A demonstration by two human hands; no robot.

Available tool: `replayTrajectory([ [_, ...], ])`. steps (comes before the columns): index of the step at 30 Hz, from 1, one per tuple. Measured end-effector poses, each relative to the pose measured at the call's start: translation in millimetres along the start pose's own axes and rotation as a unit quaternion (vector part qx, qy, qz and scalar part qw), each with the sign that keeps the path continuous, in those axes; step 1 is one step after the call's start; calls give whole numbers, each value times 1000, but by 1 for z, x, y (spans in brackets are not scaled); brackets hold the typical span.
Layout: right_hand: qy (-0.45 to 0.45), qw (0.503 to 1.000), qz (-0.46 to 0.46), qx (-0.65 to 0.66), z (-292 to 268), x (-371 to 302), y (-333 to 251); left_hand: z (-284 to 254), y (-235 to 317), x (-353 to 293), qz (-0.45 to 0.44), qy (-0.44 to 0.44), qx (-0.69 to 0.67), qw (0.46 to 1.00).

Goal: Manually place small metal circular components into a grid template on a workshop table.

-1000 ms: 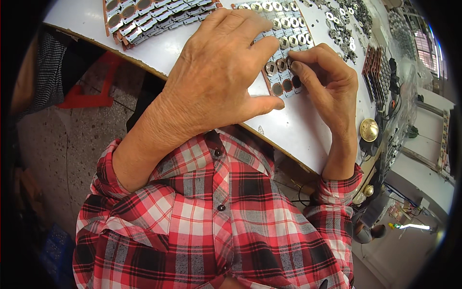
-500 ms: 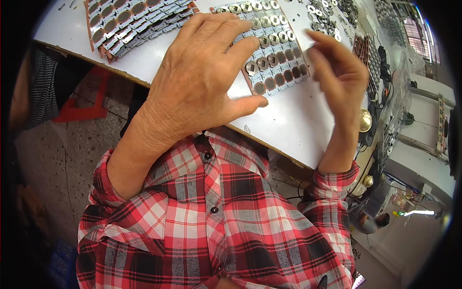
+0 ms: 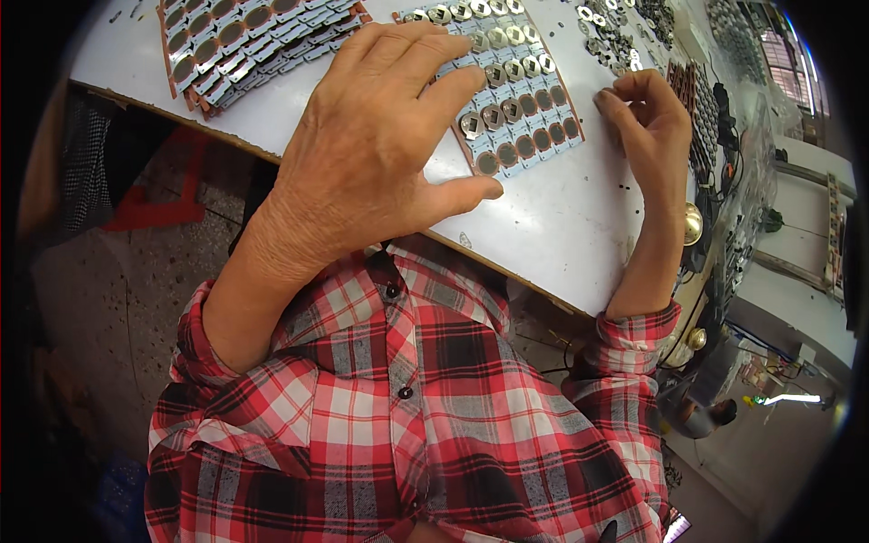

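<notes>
A panel of light-blue circuit boards with copper-coloured edges lies on the white table. Round silver metal clips with dark square centres stand in rows on it; the two nearest rows show several bare dark round pads. My left hand is spread over the panel's left side, palm down, thumb held apart; whether it presses on the boards I cannot tell. To the right of the panel, my right hand is curled, with thumb and fingers drawn together. Anything between those fingertips is hidden.
A stack of similar board panels lies at the far left of the table. Loose silver clips are scattered at the back right. More copper-edged panels, cables and a brass-coloured ball are along the right. The table's front edge runs before me.
My right hand has drawn away from the panel's right edge, slightly to the right, and its fingers have curled in. My left hand stays nearly in place.
</notes>
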State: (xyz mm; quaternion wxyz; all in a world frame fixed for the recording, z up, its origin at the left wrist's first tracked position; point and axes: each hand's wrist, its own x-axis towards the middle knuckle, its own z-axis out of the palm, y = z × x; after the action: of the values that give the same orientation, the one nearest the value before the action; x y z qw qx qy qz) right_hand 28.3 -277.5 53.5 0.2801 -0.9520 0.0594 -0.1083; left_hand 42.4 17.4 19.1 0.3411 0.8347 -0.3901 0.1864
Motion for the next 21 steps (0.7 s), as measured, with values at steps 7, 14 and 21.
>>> replayTrajectory([
  [7,-113,934,-6,339,11,-18,-35,-8,13,8,23,2,14,1000],
  [14,-127,954,-56,265,26,-24,-42,-12,9,9,43,-30,77,996],
  [21,-162,956,-25,245,20,-24,-46,-11,9,8,35,-29,50,998],
])
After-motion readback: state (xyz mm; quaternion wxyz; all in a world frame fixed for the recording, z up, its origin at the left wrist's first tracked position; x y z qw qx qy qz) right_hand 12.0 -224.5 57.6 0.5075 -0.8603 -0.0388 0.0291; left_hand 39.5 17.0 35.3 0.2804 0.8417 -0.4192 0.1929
